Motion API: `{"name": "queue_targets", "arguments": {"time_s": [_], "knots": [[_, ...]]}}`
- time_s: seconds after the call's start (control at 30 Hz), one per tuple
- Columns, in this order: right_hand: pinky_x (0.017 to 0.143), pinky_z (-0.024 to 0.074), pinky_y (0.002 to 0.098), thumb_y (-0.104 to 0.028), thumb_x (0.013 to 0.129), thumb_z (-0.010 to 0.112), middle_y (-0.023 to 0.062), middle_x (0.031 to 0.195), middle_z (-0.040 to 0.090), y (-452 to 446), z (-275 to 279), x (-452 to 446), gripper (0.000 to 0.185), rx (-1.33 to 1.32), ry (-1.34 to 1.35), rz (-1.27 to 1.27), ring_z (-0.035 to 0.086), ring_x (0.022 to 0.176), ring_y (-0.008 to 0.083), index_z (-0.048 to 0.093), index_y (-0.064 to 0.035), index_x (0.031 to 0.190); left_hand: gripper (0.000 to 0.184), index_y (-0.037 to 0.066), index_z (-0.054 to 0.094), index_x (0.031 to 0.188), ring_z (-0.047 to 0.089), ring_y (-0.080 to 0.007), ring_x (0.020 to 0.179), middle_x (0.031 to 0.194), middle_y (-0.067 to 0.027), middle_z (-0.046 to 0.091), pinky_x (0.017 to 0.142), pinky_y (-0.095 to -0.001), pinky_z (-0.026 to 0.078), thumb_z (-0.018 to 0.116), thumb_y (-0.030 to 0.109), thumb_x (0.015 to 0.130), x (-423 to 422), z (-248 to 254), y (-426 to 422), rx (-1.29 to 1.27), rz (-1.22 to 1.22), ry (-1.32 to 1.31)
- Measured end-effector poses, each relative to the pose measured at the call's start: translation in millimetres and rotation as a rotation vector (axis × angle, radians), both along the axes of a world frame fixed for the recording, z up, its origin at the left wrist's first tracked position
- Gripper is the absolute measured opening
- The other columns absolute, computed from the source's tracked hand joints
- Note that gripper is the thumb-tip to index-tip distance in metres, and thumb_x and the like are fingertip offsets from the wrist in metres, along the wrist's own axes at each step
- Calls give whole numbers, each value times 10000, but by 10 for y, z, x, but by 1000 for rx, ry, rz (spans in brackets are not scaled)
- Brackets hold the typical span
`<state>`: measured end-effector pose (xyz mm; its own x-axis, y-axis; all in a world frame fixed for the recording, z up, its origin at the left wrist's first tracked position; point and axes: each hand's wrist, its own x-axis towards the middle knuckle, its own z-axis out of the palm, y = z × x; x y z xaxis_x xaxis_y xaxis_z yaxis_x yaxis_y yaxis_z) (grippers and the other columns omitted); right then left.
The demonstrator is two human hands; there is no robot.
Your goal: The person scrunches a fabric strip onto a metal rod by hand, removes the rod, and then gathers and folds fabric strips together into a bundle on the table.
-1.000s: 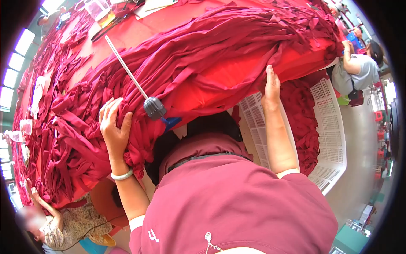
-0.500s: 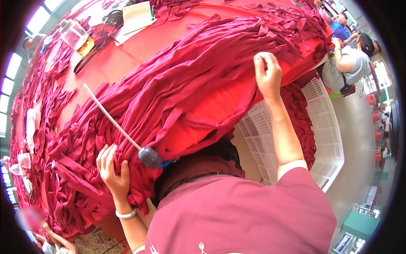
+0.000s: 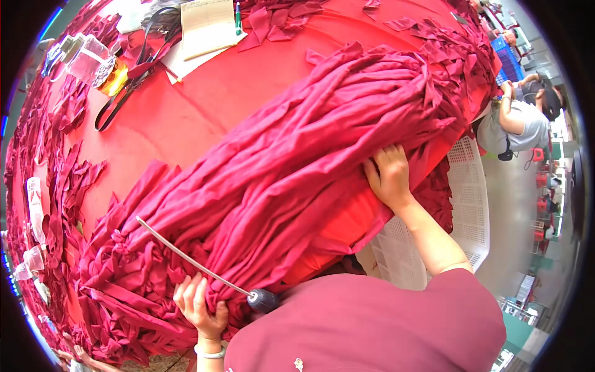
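A thick bundle of long dark red fabric strips (image 3: 297, 161) stretches diagonally across the red-covered table. My right hand (image 3: 392, 177) is closed on the near edge of the strips, fingertips against the folds and thumb to the left. Lower left, my left hand (image 3: 199, 310) rests on the bundle's tangled end with fingers and thumb apart. A white bracelet circles that wrist. Over the strips lies a tool with a long thin metal rod and a dark rounded handle (image 3: 263, 301), like a screwdriver. Its rod passes just above my left fingertips.
An open notepad (image 3: 207, 28), a green pen (image 3: 238, 18), a black strap (image 3: 114, 108) and a clear jug (image 3: 90, 59) occupy the far side. A white perforated basket (image 3: 468, 192) stands below the table's right edge. Another person (image 3: 514, 124) is at the far right.
My right hand has come down from above the table onto the strips. My left hand, the rod tool and the near bundle appear lower in view, as the camera has shifted.
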<state>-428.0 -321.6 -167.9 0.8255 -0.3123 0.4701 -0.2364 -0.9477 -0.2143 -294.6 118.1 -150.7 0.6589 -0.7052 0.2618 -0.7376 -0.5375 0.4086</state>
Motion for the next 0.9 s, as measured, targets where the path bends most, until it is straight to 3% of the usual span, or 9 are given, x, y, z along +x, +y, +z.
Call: {"name": "queue_targets", "arguments": {"time_s": [0.43,0.57,0.67,0.7,0.73,0.8,0.83,0.87,0.9], "knots": [[762,421,440,-162,686,691,131,800,589,-38,49,43,186,38,90,-51,565,800,312,602,-63,816,520,66,526,1225,457,-346,1137,1204,-139,545,991,-478,321,472,467,898,-3,50,-52,141,0,73],[815,415,441,-222,723,676,127,858,624,-74,43,-10,190,180,172,-66,577,870,306,637,-79,843,537,51,448,1278,408,-377,1202,1289,-162,478,1042,-493,290,586,268,807,-31,167,-100,268,-8,123],[779,446,449,-267,784,644,140,792,634,-226,253,-64,210,374,421,45,619,780,321,625,-64,836,566,22,442,1281,389,-381,1254,1300,-177,466,1077,-497,279,626,168,767,-78,356,-242,376,21,155],[712,474,432,-257,813,626,144,743,621,-338,386,-81,206,478,425,126,626,730,325,616,-52,813,574,17,446,1283,394,-377,1257,1303,-178,466,1078,-496,282,633,158,759,-79,435,-279,396,11,160],[641,478,404,-236,827,616,153,736,609,-472,473,-149,203,700,289,188,614,723,327,595,-41,774,583,13,450,1286,398,-374,1260,1305,-179,466,1079,-495,285,640,148,751,-78,506,-325,414,2,167],[579,446,310,-110,866,604,98,652,522,-763,753,-217,148,1111,9,75,565,621,149,565,-17,756,576,7,484,1268,412,-363,1258,1291,-178,485,1064,-487,306,657,150,737,-104,735,-453,432,46,174],[581,434,277,-74,877,592,77,645,511,-927,843,-232,135,1164,-173,-39,525,631,94,565,-3,766,574,5,492,1262,414,-359,1256,1283,-177,492,1058,-483,312,661,152,733,-144,822,-499,432,92,168],[587,439,276,-76,885,583,84,664,550,-1143,878,-262,131,1082,-241,-235,534,624,107,573,9,785,513,14,539,1208,457,-354,1190,1209,-172,532,1010,-481,348,664,160,732,-176,910,-555,369,124,120],[597,450,289,-90,895,575,99,681,577,-1402,839,-289,132,821,-270,-324,564,628,139,583,7,806,473,23,562,1169,481,-350,1141,1150,-164,555,982,-485,359,665,163,729,-190,968,-554,348,132,140]]}}
